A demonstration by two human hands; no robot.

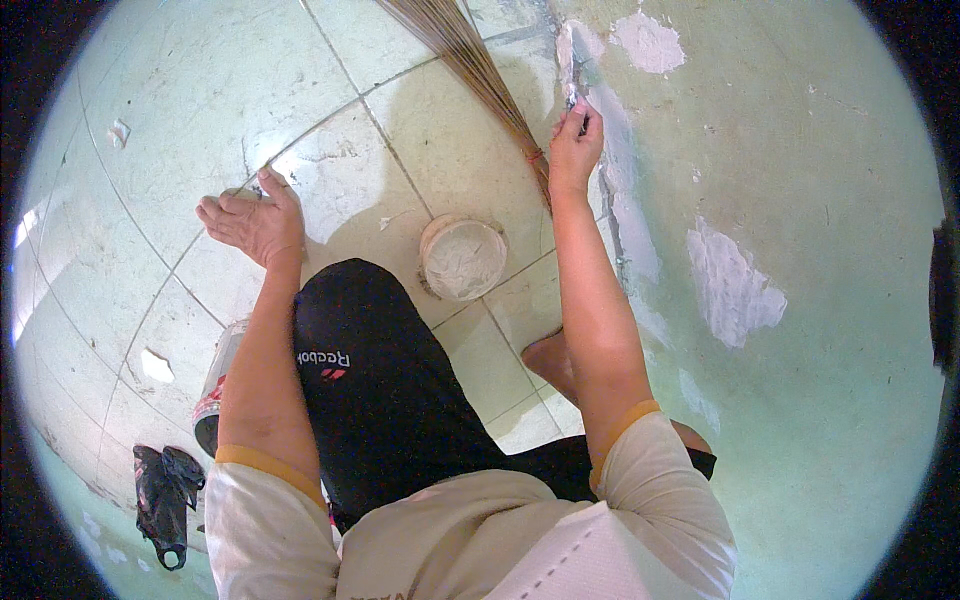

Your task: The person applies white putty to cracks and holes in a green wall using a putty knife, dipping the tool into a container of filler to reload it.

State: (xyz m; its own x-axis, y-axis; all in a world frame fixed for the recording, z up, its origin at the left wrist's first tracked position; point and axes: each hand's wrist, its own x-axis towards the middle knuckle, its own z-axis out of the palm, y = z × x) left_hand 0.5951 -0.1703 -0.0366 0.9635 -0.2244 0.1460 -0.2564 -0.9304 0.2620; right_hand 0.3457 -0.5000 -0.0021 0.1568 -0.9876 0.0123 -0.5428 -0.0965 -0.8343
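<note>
My right hand (577, 150) is closed around the dark handle of what looks like a putty knife, reaching to the base of the green wall (820, 200). White filler smeared there blends with the blade, so its outline is hard to make out. My left hand (255, 218) is held out to the left above the tiled floor (400, 150), fingers loosely bent and apart, with nothing in it. Between my arms, a small round tub (463, 260) of whitish paste stands on the tiles.
A stick broom (480, 80) lies close to my right hand. Patches of white filler (735, 285) mark the wall. Left of my left forearm are a can (212, 400), partly hidden, a black plastic bag (165, 500) and a white flake (156, 365). My dark-trousered knee (370, 340) is raised beside the tub.
</note>
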